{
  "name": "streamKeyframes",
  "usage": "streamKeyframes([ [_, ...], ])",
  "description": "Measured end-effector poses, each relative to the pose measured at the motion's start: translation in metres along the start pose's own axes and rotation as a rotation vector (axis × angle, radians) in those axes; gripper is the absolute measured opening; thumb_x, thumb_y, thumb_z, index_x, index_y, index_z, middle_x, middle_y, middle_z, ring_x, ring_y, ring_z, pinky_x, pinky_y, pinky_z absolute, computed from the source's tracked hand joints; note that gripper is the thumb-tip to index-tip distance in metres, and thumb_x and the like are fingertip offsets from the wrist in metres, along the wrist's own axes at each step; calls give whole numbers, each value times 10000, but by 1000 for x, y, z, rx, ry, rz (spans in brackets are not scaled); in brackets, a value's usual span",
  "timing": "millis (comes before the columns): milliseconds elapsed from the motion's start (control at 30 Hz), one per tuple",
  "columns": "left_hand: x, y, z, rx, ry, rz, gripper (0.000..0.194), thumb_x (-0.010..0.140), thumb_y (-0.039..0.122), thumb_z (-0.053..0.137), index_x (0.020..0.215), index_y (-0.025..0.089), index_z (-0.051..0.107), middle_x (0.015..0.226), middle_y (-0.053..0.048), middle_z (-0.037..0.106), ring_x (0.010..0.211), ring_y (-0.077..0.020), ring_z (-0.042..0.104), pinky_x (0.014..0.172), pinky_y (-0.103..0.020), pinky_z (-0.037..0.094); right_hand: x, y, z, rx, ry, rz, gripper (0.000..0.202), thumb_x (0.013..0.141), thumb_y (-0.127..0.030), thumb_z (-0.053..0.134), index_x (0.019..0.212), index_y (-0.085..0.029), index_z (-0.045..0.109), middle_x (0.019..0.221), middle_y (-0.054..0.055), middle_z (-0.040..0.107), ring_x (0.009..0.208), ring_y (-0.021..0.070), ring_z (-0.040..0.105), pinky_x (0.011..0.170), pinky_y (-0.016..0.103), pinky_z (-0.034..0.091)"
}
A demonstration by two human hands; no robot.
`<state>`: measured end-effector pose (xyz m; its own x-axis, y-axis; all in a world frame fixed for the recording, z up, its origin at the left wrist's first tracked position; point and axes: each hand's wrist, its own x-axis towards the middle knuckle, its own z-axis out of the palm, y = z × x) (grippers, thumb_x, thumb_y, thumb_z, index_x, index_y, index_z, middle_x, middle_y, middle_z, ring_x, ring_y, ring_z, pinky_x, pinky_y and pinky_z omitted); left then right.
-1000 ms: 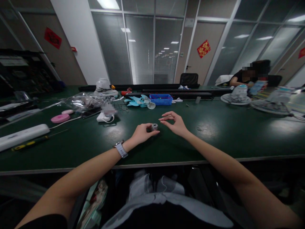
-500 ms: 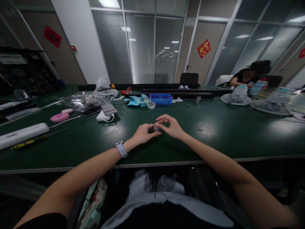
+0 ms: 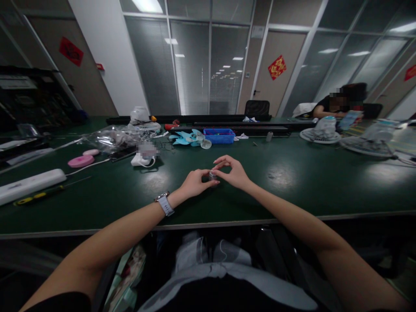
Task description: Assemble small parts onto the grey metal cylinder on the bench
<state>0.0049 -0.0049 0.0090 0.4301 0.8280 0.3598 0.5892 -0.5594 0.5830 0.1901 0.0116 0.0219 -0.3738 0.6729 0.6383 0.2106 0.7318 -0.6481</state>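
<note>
Between my two hands, low over the green tabletop (image 3: 227, 199), is a small round metallic piece (image 3: 212, 175), like a tiny jar or motor; its exact kind is too small to make out. My left hand (image 3: 196, 183) grips its side between thumb and fingers. From the right, my right hand (image 3: 233, 172) pinches at its top with thumb and forefinger, partly covering it. A light-strapped watch (image 3: 165, 204) is on my left wrist.
To the left lie a white power strip (image 3: 35, 184), a yellow-black screwdriver (image 3: 39, 197) and a pink disc (image 3: 81, 161). A blue tray (image 3: 219, 136) and blue gloves (image 3: 188, 138) sit ahead. Fan parts (image 3: 321, 132) stand right, near a seated person (image 3: 331, 108).
Both hands hold nearly the same position around the small metallic piece. The whole view has shifted very slightly.
</note>
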Motion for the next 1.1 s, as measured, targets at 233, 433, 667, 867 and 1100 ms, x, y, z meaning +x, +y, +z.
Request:
streamKeyframes([
  [233, 0, -3, 4, 21, 63, -12, 390, 770, 507, 629, 1023, 212, 669, 926, -20, 715, 825, -190, 644, 707, -279, 466, 5, 4, -14, 7, 98, 18, 318, 747, -332, 711, 988, -183, 566, 854, 51, 721, 835, 196, 702, 841, 368, 519],
  [433, 1, -9, 4, 51, 129, -66, 407, 767, 460, 650, 1083, 204, 638, 990, -47, 706, 891, -203, 640, 743, -296, 486, -2, 26, -30, -26, -305, 180, 357, 719, -291, 721, 1029, -159, 605, 851, 55, 741, 883, 219, 712, 918, 404, 488],
  [667, 1, -10, 3, 104, 168, -92, 396, 777, 447, 643, 1081, 193, 637, 992, -66, 709, 878, -212, 645, 751, -310, 492, -2, 34, -38, -52, -449, 232, 381, 698, -233, 722, 1067, -182, 640, 954, 57, 732, 943, 205, 697, 938, 392, 487],
  [867, 1, -8, 2, 106, 168, -104, 407, 774, 456, 643, 1080, 187, 636, 974, -69, 710, 877, -222, 645, 760, -325, 487, -1, 35, -42, -87, -422, 238, 397, 652, -258, 762, 1032, -192, 664, 921, 48, 739, 920, 214, 703, 932, 414, 489],
  [1100, 0, -10, 3, 110, 179, -103, 403, 781, 465, 630, 1075, 189, 636, 963, -65, 709, 861, -219, 647, 738, -318, 487, -3, 34, -30, -82, -319, 203, 344, 705, -223, 720, 1039, -178, 652, 838, 41, 738, 842, 201, 713, 883, 407, 508],
])
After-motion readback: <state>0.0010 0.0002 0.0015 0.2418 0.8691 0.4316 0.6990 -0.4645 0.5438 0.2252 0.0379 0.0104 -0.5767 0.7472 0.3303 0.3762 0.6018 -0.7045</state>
